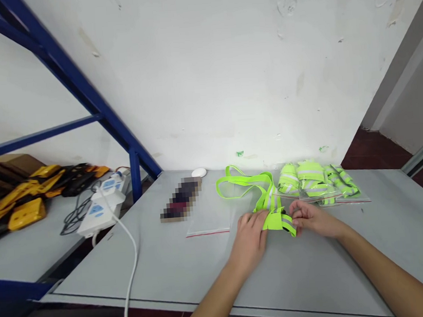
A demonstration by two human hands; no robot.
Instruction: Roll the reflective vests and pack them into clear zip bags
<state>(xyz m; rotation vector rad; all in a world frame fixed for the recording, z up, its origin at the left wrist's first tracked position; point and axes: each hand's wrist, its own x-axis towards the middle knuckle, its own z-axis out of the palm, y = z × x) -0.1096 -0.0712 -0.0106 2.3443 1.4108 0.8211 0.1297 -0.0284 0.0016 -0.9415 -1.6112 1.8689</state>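
Note:
A neon-yellow reflective strap harness (272,202) with grey stripes lies on the grey table, partly folded, its thin loop stretching back and to the left. My left hand (250,236) is closed over the near left part of the folded band, fingers bent onto it. At the band's right end, my right hand (309,219) has thumb and fingers pinched together on its edge. A dark piece shows inside the fold there. Just behind my right hand sit several similar neon straps (310,172), rolled up in clear zip bags.
A flat clear zip bag (207,222) with a red seal lies left of my hands. Beyond it are a blurred-out phone-like object (181,200) and a white oval item (199,172). A white cable (133,262) crosses the left edge from power strips (101,206). Blue shelf frame (135,169) stands left.

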